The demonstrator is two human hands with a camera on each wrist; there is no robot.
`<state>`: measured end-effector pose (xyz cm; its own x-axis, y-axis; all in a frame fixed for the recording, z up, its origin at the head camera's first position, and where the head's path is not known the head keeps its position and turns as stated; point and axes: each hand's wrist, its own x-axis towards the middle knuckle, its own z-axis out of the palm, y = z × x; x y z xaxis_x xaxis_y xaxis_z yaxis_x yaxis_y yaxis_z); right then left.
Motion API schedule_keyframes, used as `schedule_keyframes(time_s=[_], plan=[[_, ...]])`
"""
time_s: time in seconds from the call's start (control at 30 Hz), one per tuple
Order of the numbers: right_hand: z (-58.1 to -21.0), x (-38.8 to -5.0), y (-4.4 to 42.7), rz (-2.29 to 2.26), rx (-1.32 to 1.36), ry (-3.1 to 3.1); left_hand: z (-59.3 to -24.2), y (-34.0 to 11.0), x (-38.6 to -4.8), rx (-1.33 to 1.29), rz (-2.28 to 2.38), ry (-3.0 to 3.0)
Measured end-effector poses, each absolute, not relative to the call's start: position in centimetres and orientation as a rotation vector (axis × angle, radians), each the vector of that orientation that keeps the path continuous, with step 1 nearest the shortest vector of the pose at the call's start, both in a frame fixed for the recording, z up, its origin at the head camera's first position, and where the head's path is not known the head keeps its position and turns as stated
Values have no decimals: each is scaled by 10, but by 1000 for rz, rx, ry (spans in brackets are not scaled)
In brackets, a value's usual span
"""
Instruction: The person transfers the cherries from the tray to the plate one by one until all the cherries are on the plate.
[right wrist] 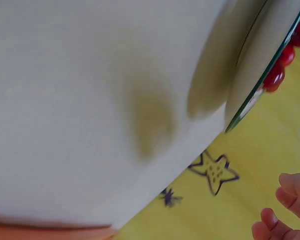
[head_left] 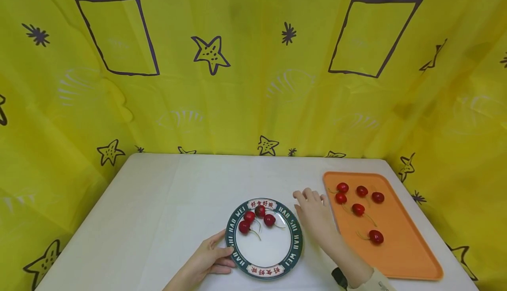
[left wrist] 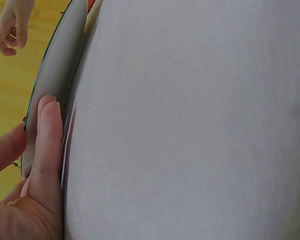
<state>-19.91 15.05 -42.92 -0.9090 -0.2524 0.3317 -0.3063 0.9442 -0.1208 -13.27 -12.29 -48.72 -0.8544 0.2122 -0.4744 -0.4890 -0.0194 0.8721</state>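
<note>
My left hand (head_left: pixel 208 257) grips the left rim of a round white plate (head_left: pixel 263 249) with a green lettered border, thumb on top and fingers underneath. In the left wrist view the plate's pale underside (left wrist: pixel 60 60) shows against those fingers, tilted above the table. Several red cherries (head_left: pixel 244 226) with stems lie together in the upper left of the plate. My right hand (head_left: pixel 315 218) hovers between the plate and an orange tray (head_left: pixel 412 256), its fingers loosely bent and nothing held. More cherries (head_left: pixel 376 237) lie scattered on that tray.
A white-covered table (head_left: pixel 158 220) carries the plate and the tray, which stands near its right edge. Behind and at both sides hangs a yellow curtain (head_left: pixel 245 101) with starfish drawings.
</note>
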Motion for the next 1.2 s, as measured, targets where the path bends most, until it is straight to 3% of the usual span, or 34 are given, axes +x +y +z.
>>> schedule_keyframes(time_s=[0.57,1.2], plan=[[-430,-199,248,231,199,-2849,-489,-123,-133,-279,1915,1790],[-442,-191,309,209,8,-3004,-490,-124,-134,-284,1910,1788]])
